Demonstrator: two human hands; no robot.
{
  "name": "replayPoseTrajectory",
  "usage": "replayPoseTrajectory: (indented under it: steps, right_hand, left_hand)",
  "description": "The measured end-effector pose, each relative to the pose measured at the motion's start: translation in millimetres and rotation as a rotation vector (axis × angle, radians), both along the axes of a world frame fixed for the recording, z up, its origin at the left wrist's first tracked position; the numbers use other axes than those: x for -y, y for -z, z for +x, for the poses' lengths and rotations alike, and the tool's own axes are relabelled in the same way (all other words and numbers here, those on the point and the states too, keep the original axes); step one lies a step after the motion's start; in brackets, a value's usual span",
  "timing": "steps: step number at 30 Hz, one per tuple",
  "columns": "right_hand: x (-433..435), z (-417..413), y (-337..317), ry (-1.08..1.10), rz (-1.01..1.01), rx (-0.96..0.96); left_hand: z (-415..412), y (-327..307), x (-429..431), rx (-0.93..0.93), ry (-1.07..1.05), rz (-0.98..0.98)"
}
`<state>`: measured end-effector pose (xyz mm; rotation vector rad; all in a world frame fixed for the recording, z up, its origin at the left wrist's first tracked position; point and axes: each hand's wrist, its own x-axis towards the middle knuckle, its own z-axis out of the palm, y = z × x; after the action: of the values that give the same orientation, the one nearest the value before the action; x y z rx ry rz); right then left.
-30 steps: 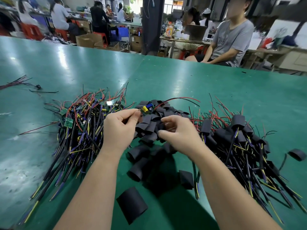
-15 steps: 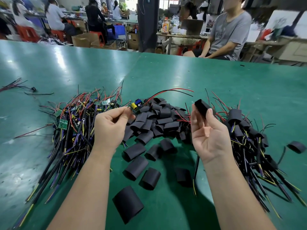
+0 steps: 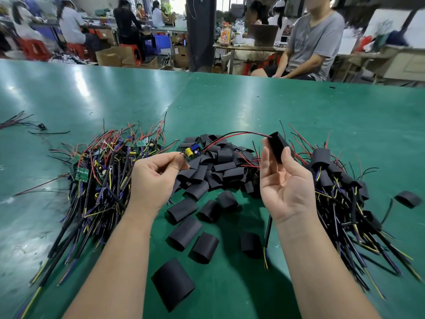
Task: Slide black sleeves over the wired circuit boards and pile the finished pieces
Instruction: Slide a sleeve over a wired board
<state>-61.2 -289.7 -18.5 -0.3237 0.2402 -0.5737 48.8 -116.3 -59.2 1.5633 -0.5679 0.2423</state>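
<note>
Fingertips point(image 3: 181, 165) of the left hand point(image 3: 156, 173) are pinching the near corner of a small circuit board point(image 3: 192, 151). The thumb and forefinger are pressing together on it, and the other fingers are curling toward the palm. The right hand point(image 3: 285, 180) is turning palm up, its thumb and fingers gripping one black sleeve point(image 3: 277, 145) upright above the palm. Red and black wires point(image 3: 234, 135) are arching from the board to the sleeve's upper end.

Print on the orange bottle label point(image 3: 225, 36) and on the grey shirt point(image 3: 315, 40) behind is showing too blurred to read.

Bare green table point(image 3: 253, 104) is stretching wide beyond the piles to its far edge. Between the forearms, loose sleeves point(image 3: 184, 233) are lying scattered.

A heap of sleeves point(image 3: 220, 166) is sitting just beyond both hands. The bare wired boards point(image 3: 101, 176) are lying left of the left hand. The sleeved pieces point(image 3: 340, 185) are piling up right of the right hand.
</note>
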Motion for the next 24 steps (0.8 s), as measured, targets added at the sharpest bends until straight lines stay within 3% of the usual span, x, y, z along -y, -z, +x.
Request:
replayPoseTrajectory:
  steps: [5,14,20,24]
  right_hand:
    - [3,0,3,0.018,-0.046,0.008]
    - [13,-2,6,0.076,-0.514,-0.1]
    - [-4,2,17,-0.14,-0.772,-0.216]
    - [-11,4,22,-0.198,-0.722,-0.127]
  left_hand:
    - [-2,-2,-1,0.014,-0.002,0.036]
    - [-9,5,7,0.117,0.1,0.291]
    - [-13,1,10,0.057,0.191,0.174]
    - [-14,-2,9,-0.008,0.215,0.072]
